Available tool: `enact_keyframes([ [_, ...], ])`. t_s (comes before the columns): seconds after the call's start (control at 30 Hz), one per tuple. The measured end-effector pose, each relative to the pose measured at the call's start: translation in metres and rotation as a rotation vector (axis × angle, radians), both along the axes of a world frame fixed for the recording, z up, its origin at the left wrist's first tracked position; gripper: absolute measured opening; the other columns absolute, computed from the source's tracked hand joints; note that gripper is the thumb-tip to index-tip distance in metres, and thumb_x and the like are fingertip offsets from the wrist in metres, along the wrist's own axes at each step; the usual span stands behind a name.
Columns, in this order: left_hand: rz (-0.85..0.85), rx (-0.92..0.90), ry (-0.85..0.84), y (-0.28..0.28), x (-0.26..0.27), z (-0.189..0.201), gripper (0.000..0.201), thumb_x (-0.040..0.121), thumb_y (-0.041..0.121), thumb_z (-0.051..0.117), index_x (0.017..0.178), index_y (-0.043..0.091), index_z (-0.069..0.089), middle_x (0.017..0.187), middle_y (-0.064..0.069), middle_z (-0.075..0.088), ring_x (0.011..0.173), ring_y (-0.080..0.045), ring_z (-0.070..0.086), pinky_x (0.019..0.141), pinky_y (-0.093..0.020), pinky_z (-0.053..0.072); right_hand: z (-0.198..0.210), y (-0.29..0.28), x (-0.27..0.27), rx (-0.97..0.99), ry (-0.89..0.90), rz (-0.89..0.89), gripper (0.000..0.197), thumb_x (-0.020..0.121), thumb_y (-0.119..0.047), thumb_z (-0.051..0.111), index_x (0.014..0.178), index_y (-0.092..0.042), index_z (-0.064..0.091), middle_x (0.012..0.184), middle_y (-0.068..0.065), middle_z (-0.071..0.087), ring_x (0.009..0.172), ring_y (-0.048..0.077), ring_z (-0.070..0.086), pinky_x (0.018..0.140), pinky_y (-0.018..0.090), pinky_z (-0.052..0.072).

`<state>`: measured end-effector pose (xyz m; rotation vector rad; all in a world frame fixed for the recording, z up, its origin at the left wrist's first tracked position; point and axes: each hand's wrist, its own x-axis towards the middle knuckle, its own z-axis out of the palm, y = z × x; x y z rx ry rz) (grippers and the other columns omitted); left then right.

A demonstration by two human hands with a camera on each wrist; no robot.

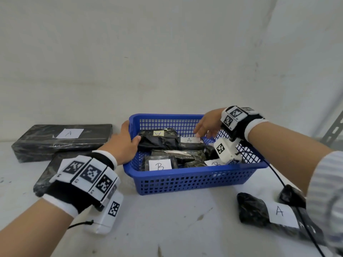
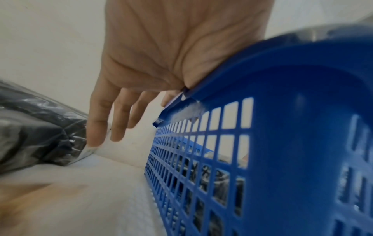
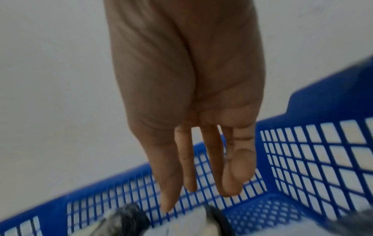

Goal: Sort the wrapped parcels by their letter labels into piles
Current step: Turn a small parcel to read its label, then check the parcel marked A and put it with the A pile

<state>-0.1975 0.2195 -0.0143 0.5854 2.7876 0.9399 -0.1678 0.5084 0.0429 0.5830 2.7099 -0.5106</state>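
Observation:
A blue basket (image 1: 194, 172) holds several black wrapped parcels: one labelled A (image 1: 189, 140), one with an upside-down A (image 1: 158, 133), one labelled B (image 1: 159, 166) and a half-hidden B (image 1: 213, 163). My left hand (image 1: 128, 138) rests on the basket's left rim (image 2: 282, 111), thumb inside, fingers (image 2: 96, 121) hanging straight outside. My right hand (image 1: 203, 129) hovers over the far right of the basket, its fingers (image 3: 201, 167) straight, pointing down at the A parcel and holding nothing. A long A parcel (image 1: 61, 140) and a flat parcel (image 1: 50, 171) lie to the left. Another A parcel (image 1: 259, 210) lies at the front right.
A white wall stands close behind the basket wall (image 3: 322, 151). A black cable (image 1: 289, 193) runs from my right wrist across the front-right parcel. A grey metal bracket (image 1: 332, 130) shows at the far right. White tabletop (image 1: 176, 225) lies in front of the basket.

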Motion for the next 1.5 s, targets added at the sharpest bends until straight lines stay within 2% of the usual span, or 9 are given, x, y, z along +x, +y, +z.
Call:
enact_keyframes([
  [0.1,0.087,-0.074,-0.015,-0.001,-0.001,0.0,0.073,0.097,0.052,0.04,0.154,0.032,-0.002,0.153,-0.029,0.016,0.129,-0.049,0.042,0.109,-0.055,0.036,0.03,-0.002,0.017,-0.083,0.073,-0.005,0.047,0.094,-0.025,0.068,0.139,-0.013,0.056,0.128,0.011,0.065,0.087,0.02,0.066,0.081,0.03,0.056],
  [0.23,0.121,-0.04,-0.001,-0.005,0.016,0.009,0.084,0.091,0.061,0.043,0.153,0.037,-0.008,0.159,-0.016,-0.021,0.147,-0.045,0.001,0.117,-0.059,0.014,0.072,-0.004,0.064,-0.204,0.211,-0.02,0.04,0.096,-0.019,0.066,0.134,-0.011,0.058,0.112,0.013,0.068,0.087,0.025,0.067,0.077,0.031,0.057],
  [0.4,0.176,0.1,0.331,-0.014,0.046,0.025,0.07,0.093,0.052,0.05,0.149,0.018,0.028,0.151,-0.024,0.015,0.138,-0.043,0.025,0.111,-0.056,0.027,0.093,-0.005,0.146,-0.246,0.367,-0.035,0.009,0.096,-0.011,0.064,0.104,-0.009,0.068,0.091,0.009,0.07,0.073,0.019,0.064,0.058,0.022,0.055],
  [0.53,0.095,0.259,0.44,-0.019,0.088,0.038,0.035,0.1,0.04,0.043,0.097,0.01,0.061,0.098,-0.012,0.065,0.09,-0.03,0.056,0.079,-0.038,0.042,0.077,-0.001,0.213,-0.209,0.493,-0.079,0.01,0.093,-0.005,0.064,0.089,-0.009,0.072,0.078,0.004,0.071,0.069,0.017,0.064,0.057,0.022,0.052],
  [0.7,-0.024,0.31,0.269,-0.026,0.139,0.022,0.033,0.101,0.034,0.044,0.082,0.018,0.066,0.082,0.002,0.066,0.076,-0.012,0.059,0.065,-0.029,0.04,0.017,-0.008,0.274,-0.11,0.377,-0.054,0.014,0.091,-0.019,0.07,0.105,-0.021,0.073,0.09,-0.006,0.072,0.087,0.016,0.066,0.072,0.021,0.05],
  [0.87,-0.052,0.206,0.14,-0.027,0.163,-0.008,0.022,0.098,0.029,0.052,0.089,0.016,0.067,0.088,-0.004,0.068,0.08,-0.018,0.06,0.074,-0.03,0.044,-0.047,-0.019,0.296,0.142,0.098,-0.058,0.082,0.079,-0.049,0.079,0.149,-0.029,0.041,0.139,0.002,0.055,0.129,0.021,0.048,0.108,0.032,0.039],
  [1.13,-0.196,0.212,0.008,-0.031,0.188,-0.011,0.011,0.099,0.035,0.047,0.102,0.028,0.055,0.097,0.002,0.064,0.084,-0.015,0.065,0.072,-0.026,0.051,-0.048,-0.041,0.297,0.13,0.224,-0.037,0.06,0.075,-0.04,0.081,0.128,-0.037,0.055,0.12,-0.001,0.048,0.108,0.016,0.046,0.088,0.027,0.045],
  [1.33,-0.366,0.554,-0.213,-0.037,0.211,0.026,0.05,0.082,0.059,0.043,0.128,0.039,0.045,0.114,0.002,0.066,0.085,-0.016,0.073,0.073,-0.028,0.058,0.009,-0.102,0.289,-0.011,0.562,0.232,0.056,0.077,-0.026,0.084,0.126,-0.032,0.058,0.103,-0.023,0.048,0.102,0.005,0.043,0.072,0.01,0.036],
  [1.5,-0.347,1.078,-0.323,-0.05,0.2,0.062,0.041,0.089,0.011,0.056,0.129,0.019,0.055,0.116,-0.014,0.067,0.089,-0.03,0.072,0.064,-0.032,0.06,0.039,-0.141,0.258,-0.074,0.752,0.332,0.066,0.073,-0.03,0.087,0.126,-0.047,0.052,0.11,-0.019,0.044,0.099,0.0,0.05,0.077,0.007,0.038],
])
